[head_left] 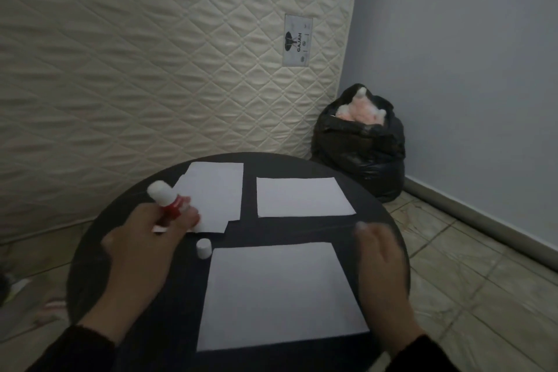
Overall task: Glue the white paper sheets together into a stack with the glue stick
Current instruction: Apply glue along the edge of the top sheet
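A: Where's the glue stick [165,197]?

B: In the left hand [142,246], fingers wrapped round its red barrel, the white tip pointing up and away. It's lifted off the bench [271,229], above the near edge of the far-left sheets [213,193]. Its cap [203,248] stands alone on the dark top, just beside the corner of the nearest sheet [279,293].

A: So it's uncapped, ready to spread?

B: I'd judge so. The cap was likely parked close by so it can go back on quickly, though the tip is blurred and I can't tell how far the glue is wound out.

A: And the paper?

B: Three white patches, apart from one another. The near sheet lies flat right in front of the person. A second single sheet [302,197] lies beyond it on the right. The far-left patch looks like two sheets overlapped, edges offset. Laid out separately, probably so each can be glued and picked up in turn.

A: The right hand?

B: The right hand [382,263] is empty, fingers loosely spread, hovering at the right edge of the near sheet, perhaps to steady it. Whether it touches the bench, I can't tell.

A: Any containers?

B: Only a black bin bag [362,148] on the floor in the corner, open at the top, with something pale pink and white showing inside. A quilted mattress [151,54] leans against the wall behind.
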